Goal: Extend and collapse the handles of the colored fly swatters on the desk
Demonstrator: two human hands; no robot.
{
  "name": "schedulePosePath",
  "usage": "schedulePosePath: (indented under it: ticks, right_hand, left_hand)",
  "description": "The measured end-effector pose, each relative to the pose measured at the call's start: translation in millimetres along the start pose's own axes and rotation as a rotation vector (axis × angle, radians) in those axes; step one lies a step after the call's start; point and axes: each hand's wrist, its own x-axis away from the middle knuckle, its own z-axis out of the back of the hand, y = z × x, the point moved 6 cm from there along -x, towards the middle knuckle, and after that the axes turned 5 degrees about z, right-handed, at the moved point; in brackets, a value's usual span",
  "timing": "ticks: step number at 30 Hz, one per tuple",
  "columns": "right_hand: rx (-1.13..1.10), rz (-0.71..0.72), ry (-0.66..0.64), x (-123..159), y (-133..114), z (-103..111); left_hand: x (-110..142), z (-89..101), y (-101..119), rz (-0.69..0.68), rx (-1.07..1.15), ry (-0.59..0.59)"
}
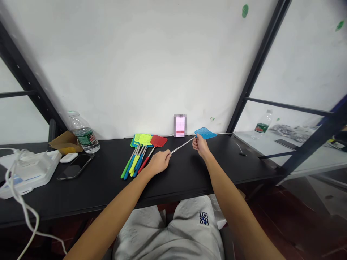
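Note:
A fly swatter with a blue mesh head (205,133) and a thin metal rod is stretched between my two hands above the black table. My left hand (159,161) is closed round its handle end, which the fingers hide. My right hand (200,144) pinches the rod just below the blue head. Left of my left hand lies a pile of several fly swatters (137,157), with green, yellow, blue and red handles. Their heads overlap near the wall; a red head (158,141) rests at the pile's right side.
A phone with a lit, blurred screen (180,125) leans against the wall. On the left are a water bottle (85,133), a cardboard box (66,143), a dark phone (76,167), a white case (68,157) and white cables (20,195). Black metal posts (257,65) rise at both sides.

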Motion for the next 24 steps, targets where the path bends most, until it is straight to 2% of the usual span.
schedulePosePath:
  ticks: [9,18,24]
  right_hand:
    - [0.084,0.084,-0.014,1.5,1.6,-3.0]
    - [0.128,0.099,-0.135,19.6,14.3,-39.9]
    - [0.129,0.088,-0.123,19.0,20.3,-40.7]
  left_hand:
    - [1.2,-1.6,-1.8,0.016,-0.008,-0.013]
    - [-0.4,-2.2,-2.3,0.026,0.061,0.036]
    - [0.9,-1.9,-3.5,0.056,0.041,0.036]
